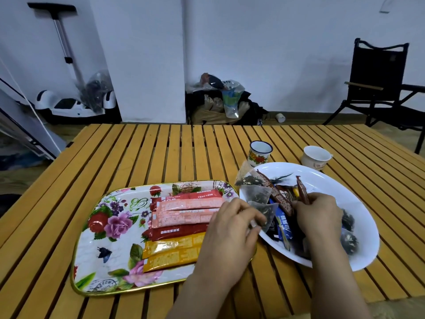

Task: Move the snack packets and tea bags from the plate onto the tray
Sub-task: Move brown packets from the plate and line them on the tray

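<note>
A: Slatted wooden worktop (pixel 161 153), widest of all. On it?
B: Floral tray (pixel 92 238) at left, bearing red, pink and yellow stick packets (pixel 184 217) side by side. White plate (pixel 333 187) just right of it, heaped with snack packets (pixel 281 201) and mesh tea bags (pixel 257 194).
A: Hands?
B: Left hand (pixel 232 229) at plate's near rim, fingers pinching a tea bag corner. Right hand (pixel 319 217) over plate, fingers curled round a brown packet (pixel 303 192).
A: Smaller still?
B: Two cups (pixel 261 151) beyond plate.
</note>
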`<action>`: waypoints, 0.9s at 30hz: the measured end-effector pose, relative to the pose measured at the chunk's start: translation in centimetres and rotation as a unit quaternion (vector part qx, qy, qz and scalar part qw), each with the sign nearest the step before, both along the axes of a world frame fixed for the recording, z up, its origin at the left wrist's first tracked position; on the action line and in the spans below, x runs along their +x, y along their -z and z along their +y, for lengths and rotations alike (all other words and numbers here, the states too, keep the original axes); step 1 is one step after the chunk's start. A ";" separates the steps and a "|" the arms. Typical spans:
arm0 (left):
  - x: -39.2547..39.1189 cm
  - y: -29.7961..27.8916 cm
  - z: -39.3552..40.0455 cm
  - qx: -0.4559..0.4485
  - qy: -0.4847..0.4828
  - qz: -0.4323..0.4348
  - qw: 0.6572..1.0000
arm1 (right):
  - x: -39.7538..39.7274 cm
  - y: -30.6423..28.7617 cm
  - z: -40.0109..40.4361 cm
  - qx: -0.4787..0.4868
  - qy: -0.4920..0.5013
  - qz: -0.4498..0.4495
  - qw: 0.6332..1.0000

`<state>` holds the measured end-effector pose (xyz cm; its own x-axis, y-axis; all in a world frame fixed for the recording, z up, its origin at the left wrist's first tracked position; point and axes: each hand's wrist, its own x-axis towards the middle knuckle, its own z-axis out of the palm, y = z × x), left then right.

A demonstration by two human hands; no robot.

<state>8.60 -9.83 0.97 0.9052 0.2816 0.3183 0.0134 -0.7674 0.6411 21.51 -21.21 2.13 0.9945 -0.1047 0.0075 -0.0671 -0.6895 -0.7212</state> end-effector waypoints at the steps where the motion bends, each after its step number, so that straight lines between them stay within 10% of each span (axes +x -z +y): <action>1: 0.3 -0.1 -0.5 0.014 0.005 -0.002 1.000 | 0.1 -0.1 -0.3 0.011 0.002 -0.002 1.000; 27: 3.8 0.1 -2.4 0.093 -0.037 0.023 0.995 | 0.3 0.1 -0.8 -0.061 -0.041 0.061 0.995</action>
